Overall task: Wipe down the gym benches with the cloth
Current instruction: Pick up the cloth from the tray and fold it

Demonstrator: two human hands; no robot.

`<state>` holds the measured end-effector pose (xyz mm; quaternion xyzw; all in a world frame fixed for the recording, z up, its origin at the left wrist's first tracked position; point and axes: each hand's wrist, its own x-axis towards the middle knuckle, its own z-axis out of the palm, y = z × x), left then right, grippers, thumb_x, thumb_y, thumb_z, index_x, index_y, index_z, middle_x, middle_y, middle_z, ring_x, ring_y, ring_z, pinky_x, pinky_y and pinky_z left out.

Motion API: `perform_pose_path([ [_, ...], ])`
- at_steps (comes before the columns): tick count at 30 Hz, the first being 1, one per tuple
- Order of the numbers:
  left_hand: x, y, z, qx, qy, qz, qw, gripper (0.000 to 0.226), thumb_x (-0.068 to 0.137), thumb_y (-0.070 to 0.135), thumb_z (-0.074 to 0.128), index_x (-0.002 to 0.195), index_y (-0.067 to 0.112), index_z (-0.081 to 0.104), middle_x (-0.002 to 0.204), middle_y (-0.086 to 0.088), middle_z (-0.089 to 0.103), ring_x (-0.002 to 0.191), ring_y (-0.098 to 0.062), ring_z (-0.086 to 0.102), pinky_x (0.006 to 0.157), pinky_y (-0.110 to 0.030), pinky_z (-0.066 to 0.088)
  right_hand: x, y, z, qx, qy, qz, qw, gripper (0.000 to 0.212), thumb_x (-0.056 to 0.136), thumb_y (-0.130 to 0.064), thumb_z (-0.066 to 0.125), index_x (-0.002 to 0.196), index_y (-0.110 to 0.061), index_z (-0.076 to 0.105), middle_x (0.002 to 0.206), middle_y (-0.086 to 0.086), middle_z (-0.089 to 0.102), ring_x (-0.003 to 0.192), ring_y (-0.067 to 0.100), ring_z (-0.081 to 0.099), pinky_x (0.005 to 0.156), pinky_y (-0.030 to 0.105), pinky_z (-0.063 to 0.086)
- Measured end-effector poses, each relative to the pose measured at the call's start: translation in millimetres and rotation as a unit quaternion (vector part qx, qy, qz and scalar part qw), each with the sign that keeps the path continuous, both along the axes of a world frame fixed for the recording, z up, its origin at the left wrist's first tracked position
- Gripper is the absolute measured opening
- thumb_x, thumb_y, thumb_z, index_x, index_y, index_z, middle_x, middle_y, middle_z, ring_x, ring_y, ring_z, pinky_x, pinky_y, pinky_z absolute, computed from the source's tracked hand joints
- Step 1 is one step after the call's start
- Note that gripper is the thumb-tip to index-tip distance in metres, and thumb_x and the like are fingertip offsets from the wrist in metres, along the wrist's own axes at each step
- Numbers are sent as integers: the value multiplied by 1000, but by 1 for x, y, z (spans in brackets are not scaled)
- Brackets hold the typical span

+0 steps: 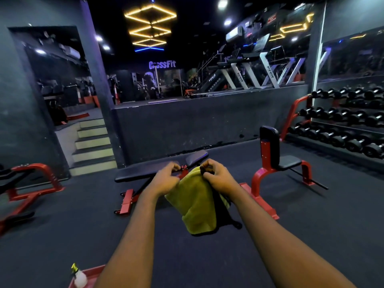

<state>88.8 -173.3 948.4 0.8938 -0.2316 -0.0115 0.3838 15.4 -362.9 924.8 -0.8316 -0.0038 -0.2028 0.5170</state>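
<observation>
A yellow-green cloth with a dark edge hangs in the air in front of me. My right hand grips its top corner with curled fingers. My left hand has its fingers curled at the cloth's upper left edge and pinches it. Behind the hands stands a flat black bench on a red frame. To the right stands an upright seat bench, black pads on a red frame.
A white spray bottle stands on a red surface at the bottom left. Another red-framed bench is at the left edge. A dumbbell rack lines the right wall. Steps rise at the left. The floor is dark matting.
</observation>
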Motion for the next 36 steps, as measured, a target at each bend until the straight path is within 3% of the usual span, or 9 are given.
perform_pose_path([
  [4, 9, 15, -14, 129, 9, -28, 991, 16, 90, 16, 62, 106, 21, 63, 110, -5, 66, 99, -19, 61, 79, -26, 48, 3, -13, 4, 48, -9, -21, 999, 22, 92, -4, 51, 92, -24, 60, 88, 1, 62, 83, 17, 58, 72, 32, 48],
  [10, 9, 11, -1, 36, -111, -25, 993, 12, 93, 22, 65, 103, 20, 70, 102, 0, 69, 96, -16, 62, 80, -27, 48, 8, -28, -10, 36, 75, -104, 991, 16, 85, -6, 57, 94, -19, 57, 92, 3, 63, 86, 19, 58, 69, 30, 47],
  [14, 2, -1, 17, 47, -115, -125, 984, 8, 88, 23, 71, 91, 30, 74, 96, 9, 72, 93, -7, 64, 87, -33, 53, 6, -10, -8, -17, 43, 23, 999, 38, 81, -10, 76, 116, -14, 61, 108, -5, 67, 100, 8, 62, 86, 21, 49],
  [17, -3, -2, 22, -9, -135, -117, 984, 14, 84, 25, 75, 96, 26, 69, 91, 4, 70, 87, -13, 65, 81, -37, 54, 9, 9, -6, -37, 53, 98, 993, 27, 84, -18, 78, 107, -13, 67, 98, -2, 68, 91, 6, 61, 78, 16, 49],
  [23, -1, 24, -4, -46, 51, -94, 993, 38, 80, 31, 79, 111, 22, 58, 105, 3, 68, 96, -13, 66, 83, -30, 56, 16, 13, -8, -11, -24, 1, 1000, 8, 92, -21, 69, 87, -18, 63, 84, -1, 65, 79, 10, 57, 63, 15, 42],
  [25, -3, 29, -14, 1, 43, -101, 994, 22, 85, 29, 74, 102, 22, 61, 100, 5, 68, 91, -10, 65, 74, -18, 54, 17, 10, -10, 15, 11, -2, 1000, 8, 92, -21, 67, 86, -22, 62, 88, -3, 64, 84, 13, 59, 67, 21, 45],
  [28, -1, 28, -17, 18, -23, -93, 995, 21, 90, 30, 69, 104, 16, 64, 100, -1, 69, 94, -17, 65, 80, -28, 52, 17, 11, -12, 29, 59, 21, 998, 14, 92, -35, 67, 96, -22, 65, 102, 0, 67, 95, 17, 62, 76, 28, 48],
  [33, 0, 26, -7, 23, -60, -100, 993, 23, 87, 36, 72, 98, 17, 66, 96, 0, 69, 93, -15, 64, 87, -39, 51, 13, 19, -9, -3, -15, 25, 1000, 30, 96, -43, 60, 104, -15, 64, 100, 2, 69, 94, 15, 64, 82, 32, 51],
  [36, -2, 34, -10, 11, -23, -89, 996, 29, 81, 39, 77, 98, 18, 67, 97, -1, 71, 93, -17, 66, 84, -37, 54, 12, 17, -4, 30, -56, -20, 998, 21, 98, -39, 58, 92, -20, 63, 88, -3, 65, 83, 9, 61, 72, 22, 48],
])
